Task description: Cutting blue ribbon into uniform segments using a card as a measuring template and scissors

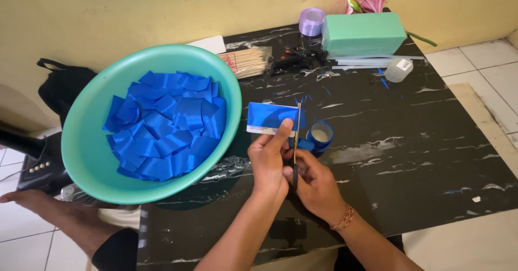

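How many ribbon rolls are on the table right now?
2: a blue ribbon roll right of the scissors, and a lilac ribbon roll at the far edge beside the green foam block. Others may be hidden.

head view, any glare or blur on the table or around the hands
Head view: soft even light; the black marbled table shows a dull pale sheen near the ribbon roll. Left hand, right hand and scissors look sharp; frame edges bow slightly.

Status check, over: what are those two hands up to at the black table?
Left hand pinching blue ribbon on a card. Right hand working scissors across it. Ribbon roll beside blades.
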